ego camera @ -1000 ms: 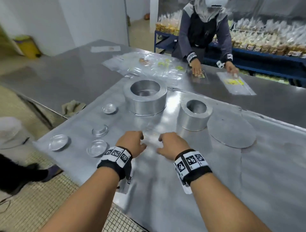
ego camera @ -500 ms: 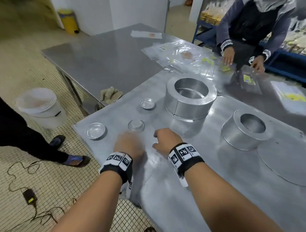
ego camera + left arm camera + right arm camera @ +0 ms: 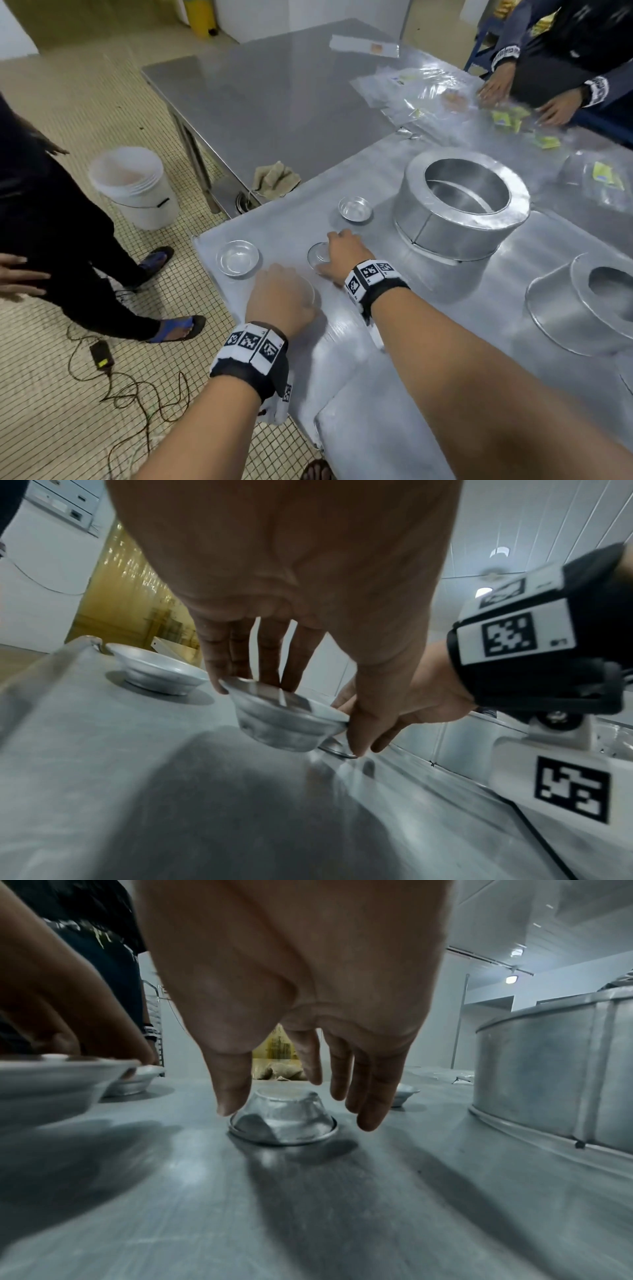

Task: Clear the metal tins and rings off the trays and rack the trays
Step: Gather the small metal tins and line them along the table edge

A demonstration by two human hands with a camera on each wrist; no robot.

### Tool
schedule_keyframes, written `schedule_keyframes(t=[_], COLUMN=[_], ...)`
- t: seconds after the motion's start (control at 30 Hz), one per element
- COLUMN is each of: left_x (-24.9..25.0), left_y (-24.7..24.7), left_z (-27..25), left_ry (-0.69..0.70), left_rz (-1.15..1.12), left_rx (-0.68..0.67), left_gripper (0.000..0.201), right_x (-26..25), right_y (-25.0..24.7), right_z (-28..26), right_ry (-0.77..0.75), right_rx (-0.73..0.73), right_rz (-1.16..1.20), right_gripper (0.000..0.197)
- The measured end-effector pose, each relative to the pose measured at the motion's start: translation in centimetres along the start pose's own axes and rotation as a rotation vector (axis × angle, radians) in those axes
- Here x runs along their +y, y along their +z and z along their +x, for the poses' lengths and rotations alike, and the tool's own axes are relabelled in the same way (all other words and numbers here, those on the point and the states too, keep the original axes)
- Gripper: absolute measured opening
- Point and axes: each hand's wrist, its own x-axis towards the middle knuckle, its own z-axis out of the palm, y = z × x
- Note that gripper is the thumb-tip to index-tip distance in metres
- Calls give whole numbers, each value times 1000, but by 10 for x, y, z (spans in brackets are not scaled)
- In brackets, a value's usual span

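Note:
Several small metal tins sit on the tray point(image 3: 376, 342). My left hand point(image 3: 279, 301) pinches one small tin point(image 3: 287, 723) by its rim between fingers and thumb, tilted up off the tray. My right hand point(image 3: 337, 250) hovers over an upside-down tin point(image 3: 282, 1118); its thumb touches the tin's left rim and the fingers hang apart on the right. Two more tins stand upright, one at the left point(image 3: 237, 257) and one farther back point(image 3: 355, 209). A large metal ring point(image 3: 459, 202) and a smaller ring point(image 3: 589, 301) stand to the right.
The tray's left edge point(image 3: 205, 260) overhangs the tiled floor. A person in black point(image 3: 51, 205) stands left, by a white bucket point(image 3: 137, 185). A cloth point(image 3: 275, 180) lies on the table corner. Another person's hands point(image 3: 493, 89) sort plastic bags across the table. A cable point(image 3: 113, 383) trails on the floor.
Both hands moved forward and left onto the small tins. My left hand took hold of one tin and tilted it up; my right hand reached the upside-down tin. The view swung left.

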Motion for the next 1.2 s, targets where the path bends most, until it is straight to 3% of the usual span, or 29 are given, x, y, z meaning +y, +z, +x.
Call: schedule_keyframes(t=[0.3, 0.53, 0.7, 0.87, 1.2], left_x=[-6, 14, 41, 78, 189], left_y=[-6, -12, -11, -1, 49], left_z=[-11, -31, -60, -93, -169], left_ry=[-16, -16, 20, 66, 264], left_rz=[17, -3, -24, -36, 10], left_rx=[3, -12, -2, -8, -96], left_gripper=[72, 79, 75, 74, 72], right_x=[0, 16, 41, 82, 182], right_y=[0, 0, -1, -6, -13], right_z=[-2, -50, -102, -170, -333], right_ry=[-22, -35, -46, -24, 218], right_rx=[16, 168, 239, 297, 294], right_rz=[69, 221, 335, 302, 200], right_gripper=[78, 58, 58, 64, 54])
